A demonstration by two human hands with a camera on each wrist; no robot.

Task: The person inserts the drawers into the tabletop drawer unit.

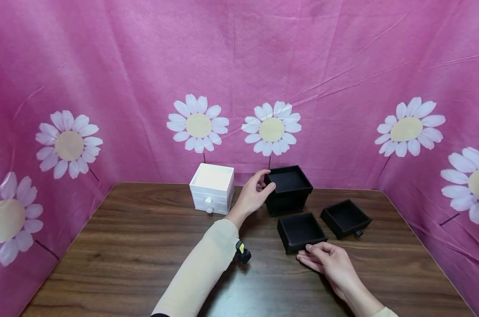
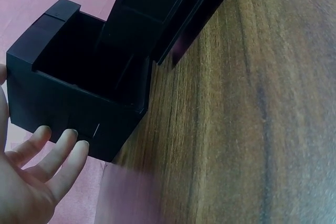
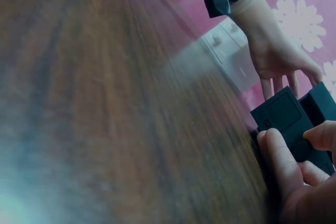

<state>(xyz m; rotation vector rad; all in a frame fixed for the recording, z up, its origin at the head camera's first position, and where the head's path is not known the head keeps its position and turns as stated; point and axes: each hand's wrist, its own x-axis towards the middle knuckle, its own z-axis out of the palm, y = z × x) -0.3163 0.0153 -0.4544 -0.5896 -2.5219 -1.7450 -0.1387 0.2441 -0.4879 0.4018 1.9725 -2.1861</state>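
Note:
My left hand (image 1: 252, 196) grips the left side of a black box (image 1: 289, 200), thumb at the front edge and a finger toward the back. In the left wrist view, that box (image 2: 63, 93) has an open front, and its fingers (image 2: 68, 166) rest along one wall. A black drawer (image 1: 303, 251), empty inside, sits just in front of the box. At the drawer's front, my right hand (image 1: 334, 266) pinches it; the right wrist view shows thumb and fingers around a round knob (image 3: 302, 150) on the drawer front (image 3: 282, 113).
A second black drawer (image 1: 345, 218) with a small knob lies on the wooden table (image 1: 144, 246), right of the first. Left of the black box stands a white drawer box (image 1: 211, 189) with knobs. A pink flowered cloth (image 1: 239, 66) hangs behind the table.

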